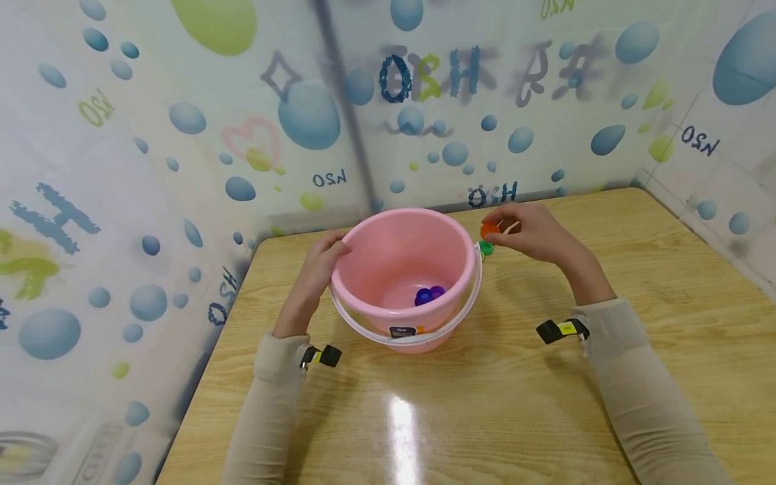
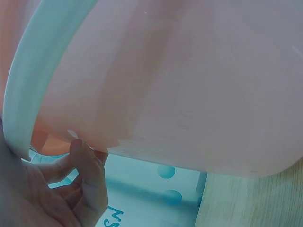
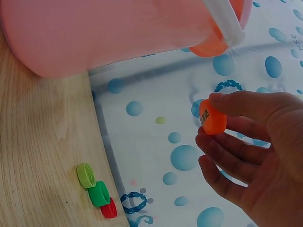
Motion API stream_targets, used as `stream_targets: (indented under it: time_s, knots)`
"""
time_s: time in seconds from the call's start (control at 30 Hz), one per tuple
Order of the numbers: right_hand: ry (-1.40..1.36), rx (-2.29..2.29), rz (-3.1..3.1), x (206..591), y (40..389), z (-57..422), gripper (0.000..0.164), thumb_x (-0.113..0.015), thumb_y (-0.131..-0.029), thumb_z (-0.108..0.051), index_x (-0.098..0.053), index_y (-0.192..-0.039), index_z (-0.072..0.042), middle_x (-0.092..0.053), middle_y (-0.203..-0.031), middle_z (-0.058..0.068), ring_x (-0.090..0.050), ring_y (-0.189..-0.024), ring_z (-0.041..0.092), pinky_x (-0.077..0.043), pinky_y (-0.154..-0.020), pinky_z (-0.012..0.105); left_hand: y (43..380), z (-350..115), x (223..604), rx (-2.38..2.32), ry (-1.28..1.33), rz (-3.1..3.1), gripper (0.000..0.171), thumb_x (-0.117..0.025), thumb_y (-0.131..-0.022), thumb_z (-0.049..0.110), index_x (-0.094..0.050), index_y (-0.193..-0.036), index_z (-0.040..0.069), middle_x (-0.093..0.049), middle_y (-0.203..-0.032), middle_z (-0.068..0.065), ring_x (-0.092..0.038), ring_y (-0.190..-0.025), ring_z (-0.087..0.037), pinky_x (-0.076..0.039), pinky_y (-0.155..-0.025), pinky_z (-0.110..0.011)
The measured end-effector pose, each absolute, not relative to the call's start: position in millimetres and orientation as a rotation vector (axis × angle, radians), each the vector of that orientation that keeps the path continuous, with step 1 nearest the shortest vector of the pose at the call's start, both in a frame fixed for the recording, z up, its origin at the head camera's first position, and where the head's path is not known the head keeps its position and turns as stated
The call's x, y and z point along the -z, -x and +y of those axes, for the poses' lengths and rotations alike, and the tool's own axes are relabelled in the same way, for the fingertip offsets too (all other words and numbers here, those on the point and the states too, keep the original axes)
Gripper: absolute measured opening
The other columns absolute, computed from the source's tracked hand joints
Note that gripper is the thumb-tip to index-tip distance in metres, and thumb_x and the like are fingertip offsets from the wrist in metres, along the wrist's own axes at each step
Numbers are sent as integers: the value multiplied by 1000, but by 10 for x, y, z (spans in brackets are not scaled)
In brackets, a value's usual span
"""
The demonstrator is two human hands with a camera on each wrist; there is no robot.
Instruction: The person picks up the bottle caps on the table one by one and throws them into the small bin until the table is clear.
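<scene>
A pink bucket (image 1: pixel 403 252) stands on the wooden table, its white handle (image 1: pixel 479 275) lowered on the near side. My left hand (image 1: pixel 312 273) grips the bucket's left rim; part of that hand also shows in the left wrist view, beside the pink wall. Just right of the bucket, my right hand (image 1: pixel 533 232) pinches an orange bottle cap (image 3: pixel 213 117) between thumb and fingers, above the table. Dark printing marks the cap's top. Inside the bucket, on its bottom, lie a blue cap (image 1: pixel 424 296) and a purple cap (image 1: pixel 437 292).
Behind the bucket's right side, a light green cap (image 3: pixel 86 175), a green cap (image 3: pixel 99 194) and a red cap (image 3: pixel 109 208) lie in a row near the table's far edge. A patterned sheet (image 1: pixel 436 148) hangs behind and at both sides of the wooden table (image 1: pixel 485 411).
</scene>
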State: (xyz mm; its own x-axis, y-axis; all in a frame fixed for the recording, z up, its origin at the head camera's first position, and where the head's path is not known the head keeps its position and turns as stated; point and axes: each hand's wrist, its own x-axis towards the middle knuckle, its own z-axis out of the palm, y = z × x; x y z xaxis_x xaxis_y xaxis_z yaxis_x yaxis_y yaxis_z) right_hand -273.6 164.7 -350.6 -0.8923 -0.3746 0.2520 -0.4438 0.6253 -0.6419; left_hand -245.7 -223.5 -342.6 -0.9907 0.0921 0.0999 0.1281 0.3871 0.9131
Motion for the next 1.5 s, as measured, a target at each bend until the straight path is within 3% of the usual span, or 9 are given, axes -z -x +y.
stream_targets:
  time_s: [1.5]
  knots:
    - [-736,-1103,-2749,3537,2734,1606,31,-67,-90,-28,-66,-115,-10,-68,-106,8,-64,-95,22,-56,-82,42,2444,-2229,3419,1704,196,-2587,34,-49,-93,26,-62,-119,9,-64,-108,-13,-63,-73,-11,-52,-67,-23]
